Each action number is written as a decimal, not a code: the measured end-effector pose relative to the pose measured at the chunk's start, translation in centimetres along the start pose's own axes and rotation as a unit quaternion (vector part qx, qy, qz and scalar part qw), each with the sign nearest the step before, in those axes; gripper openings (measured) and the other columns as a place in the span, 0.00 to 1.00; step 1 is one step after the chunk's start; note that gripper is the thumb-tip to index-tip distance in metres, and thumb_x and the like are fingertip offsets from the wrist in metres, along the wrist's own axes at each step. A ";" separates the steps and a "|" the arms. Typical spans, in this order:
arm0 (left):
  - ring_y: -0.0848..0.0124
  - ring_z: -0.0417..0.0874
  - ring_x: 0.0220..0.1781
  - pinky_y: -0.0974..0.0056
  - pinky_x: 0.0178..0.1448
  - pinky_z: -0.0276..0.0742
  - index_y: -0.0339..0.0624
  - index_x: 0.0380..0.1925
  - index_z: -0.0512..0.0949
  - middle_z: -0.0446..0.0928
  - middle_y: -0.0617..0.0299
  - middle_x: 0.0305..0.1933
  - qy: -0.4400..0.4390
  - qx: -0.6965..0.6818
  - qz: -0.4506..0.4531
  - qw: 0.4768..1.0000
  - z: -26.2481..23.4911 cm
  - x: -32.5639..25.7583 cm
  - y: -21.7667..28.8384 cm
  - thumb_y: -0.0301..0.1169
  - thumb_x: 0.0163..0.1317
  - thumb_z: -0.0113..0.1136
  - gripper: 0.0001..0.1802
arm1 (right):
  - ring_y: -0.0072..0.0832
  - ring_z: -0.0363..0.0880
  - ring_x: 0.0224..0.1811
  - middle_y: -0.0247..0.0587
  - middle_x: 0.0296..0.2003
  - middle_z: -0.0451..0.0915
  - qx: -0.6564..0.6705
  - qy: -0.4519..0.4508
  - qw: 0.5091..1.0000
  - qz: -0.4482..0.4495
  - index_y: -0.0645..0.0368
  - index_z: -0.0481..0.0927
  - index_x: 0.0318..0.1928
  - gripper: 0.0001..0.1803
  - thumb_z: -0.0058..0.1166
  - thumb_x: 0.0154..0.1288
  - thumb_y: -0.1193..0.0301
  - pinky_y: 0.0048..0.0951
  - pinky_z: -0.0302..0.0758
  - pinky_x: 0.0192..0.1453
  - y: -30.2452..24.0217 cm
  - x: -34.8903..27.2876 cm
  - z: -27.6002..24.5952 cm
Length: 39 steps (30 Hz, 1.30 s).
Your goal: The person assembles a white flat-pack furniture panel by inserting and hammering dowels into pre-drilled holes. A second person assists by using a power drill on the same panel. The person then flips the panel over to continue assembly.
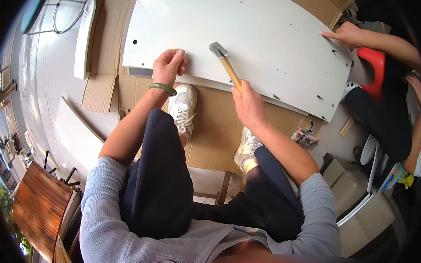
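A large white panel point(253, 34) with small drilled holes lies on flattened cardboard point(215, 127) in front of me. My left hand point(167, 66), with a green bangle on the wrist, pinches something small at the panel's near edge; what it holds is hidden by the fingers. My right hand point(248, 105) grips the wooden handle of a hammer point(225, 62), whose metal head hovers just above the panel, right of my left hand. My white shoes point(183, 106) rest on the cardboard below the panel.
Another person sits at the right, one hand point(347, 34) pressing the panel's far right edge, beside a red stool point(373, 61). A white board point(84, 34) lies at the left. A small pile of hardware point(306, 136) sits by my right arm. A wooden table point(40, 208) stands lower left.
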<state>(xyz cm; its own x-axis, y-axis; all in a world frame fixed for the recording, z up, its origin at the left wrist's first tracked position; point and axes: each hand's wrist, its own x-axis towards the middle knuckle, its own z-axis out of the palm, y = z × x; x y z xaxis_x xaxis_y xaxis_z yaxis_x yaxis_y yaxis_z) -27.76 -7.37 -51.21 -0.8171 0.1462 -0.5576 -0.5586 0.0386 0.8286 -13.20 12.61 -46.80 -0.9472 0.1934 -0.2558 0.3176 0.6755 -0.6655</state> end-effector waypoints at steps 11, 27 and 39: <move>0.79 0.76 0.29 0.72 0.36 0.75 0.34 0.40 0.79 0.78 0.64 0.31 -0.101 0.083 0.105 0.986 3.4 3.1 1.2 0.25 0.63 0.57 0.08 | 0.41 0.73 0.21 0.48 0.21 0.72 0.176 0.036 0.979 0.092 0.63 0.68 0.44 0.13 0.46 0.70 0.64 0.38 0.68 0.27 1.5 -2.7 -1.6; 0.74 0.80 0.32 0.70 0.40 0.77 0.40 0.38 0.82 0.81 0.60 0.32 -0.033 0.349 0.283 0.893 11.0 11.7 5.8 0.28 0.60 0.59 0.08 | 0.38 0.72 0.22 0.46 0.21 0.72 0.199 0.044 0.970 0.133 0.62 0.70 0.48 0.15 0.46 0.70 0.64 0.37 0.68 0.27 4.3 -7.6 -0.9; 0.57 0.80 0.32 0.59 0.37 0.79 0.43 0.28 0.80 0.79 0.54 0.32 0.008 0.539 0.478 0.693 13.3 15.6 6.9 0.26 0.56 0.55 0.05 | 0.40 0.73 0.25 0.47 0.24 0.73 0.218 0.042 0.963 0.151 0.62 0.71 0.48 0.15 0.47 0.69 0.64 0.36 0.69 0.30 4.9 -8.3 -1.3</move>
<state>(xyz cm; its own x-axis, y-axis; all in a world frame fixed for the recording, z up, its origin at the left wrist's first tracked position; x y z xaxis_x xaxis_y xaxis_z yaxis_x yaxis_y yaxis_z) -42.51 8.37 -53.51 -0.7460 0.6044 0.2796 0.6646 0.6489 0.3706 -3.86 15.23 -47.07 -0.8034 0.4029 -0.4383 0.5498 0.2195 -0.8060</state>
